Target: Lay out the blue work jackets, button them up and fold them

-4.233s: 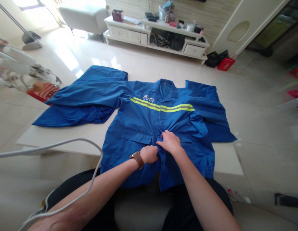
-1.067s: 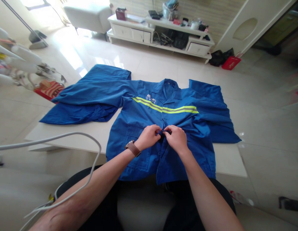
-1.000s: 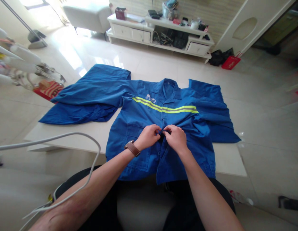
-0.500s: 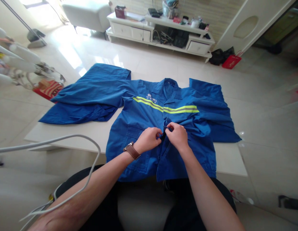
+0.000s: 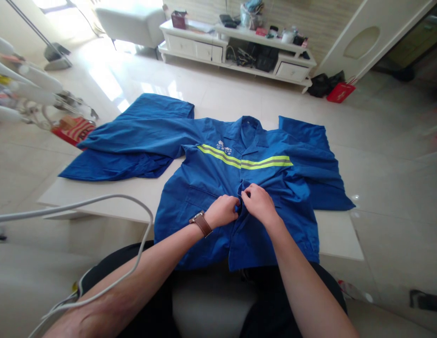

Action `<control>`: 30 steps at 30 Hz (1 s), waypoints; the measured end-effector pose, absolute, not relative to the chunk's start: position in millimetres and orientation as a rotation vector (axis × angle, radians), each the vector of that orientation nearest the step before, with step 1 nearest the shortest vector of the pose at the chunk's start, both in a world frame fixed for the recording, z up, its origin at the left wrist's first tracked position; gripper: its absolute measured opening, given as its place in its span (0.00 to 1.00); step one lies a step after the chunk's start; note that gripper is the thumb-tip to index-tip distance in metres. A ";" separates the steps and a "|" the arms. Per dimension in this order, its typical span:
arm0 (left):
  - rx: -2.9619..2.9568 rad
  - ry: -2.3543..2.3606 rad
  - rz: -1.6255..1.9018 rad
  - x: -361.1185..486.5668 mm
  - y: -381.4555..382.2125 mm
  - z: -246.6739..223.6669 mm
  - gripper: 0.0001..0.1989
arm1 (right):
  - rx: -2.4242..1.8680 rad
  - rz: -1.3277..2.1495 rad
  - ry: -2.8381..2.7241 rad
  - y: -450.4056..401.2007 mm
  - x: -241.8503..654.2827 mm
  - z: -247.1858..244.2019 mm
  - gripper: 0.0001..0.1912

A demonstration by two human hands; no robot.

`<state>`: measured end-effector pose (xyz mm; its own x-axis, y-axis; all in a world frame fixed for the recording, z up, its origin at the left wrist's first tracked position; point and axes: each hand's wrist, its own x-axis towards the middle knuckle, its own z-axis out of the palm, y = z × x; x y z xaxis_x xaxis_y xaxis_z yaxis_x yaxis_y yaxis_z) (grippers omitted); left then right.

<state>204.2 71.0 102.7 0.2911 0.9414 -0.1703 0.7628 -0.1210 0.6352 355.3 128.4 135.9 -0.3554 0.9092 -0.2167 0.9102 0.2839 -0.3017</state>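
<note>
A blue work jacket (image 5: pixel 211 178) with a yellow-green reflective stripe (image 5: pixel 264 163) across the chest lies front up, its collar away from me and its sleeves spread to both sides. Below the stripe, at the front opening, my left hand (image 5: pixel 222 210) pinches the edge on the left side. Close beside it, my right hand (image 5: pixel 257 201) grips the edge of the other front panel, which is lifted a little. The fingertips of both hands nearly meet, and whatever button or buttonhole lies between them is hidden. On my left wrist is a brown watch (image 5: pixel 201 222).
The jacket rests on a white table (image 5: pixel 340 230). A white cable (image 5: pixel 148 211) loops over my left forearm. A red paper bag (image 5: pixel 72 131) stands beyond the left sleeve. Across the floor are a white cabinet (image 5: pixel 190 47) and another red bag (image 5: pixel 340 92).
My left hand has moved slightly right and toward me. My right hand has shifted a little toward me, still gripping the front edge. The view has tilted slightly.
</note>
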 end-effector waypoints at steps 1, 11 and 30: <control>1.937 1.519 0.350 205.0 70.8 101.2 0.15 | 1.749 -0.601 2.484 128.1 357.3 137.1 0.16; 1.773 1.428 0.209 202.2 75.8 100.1 0.17 | 1.655 -0.861 2.310 128.4 368.9 155.7 0.13; 1.560 1.622 0.563 246.4 104.4 122.7 0.10 | 1.841 -0.531 2.366 134.3 362.8 185.7 0.14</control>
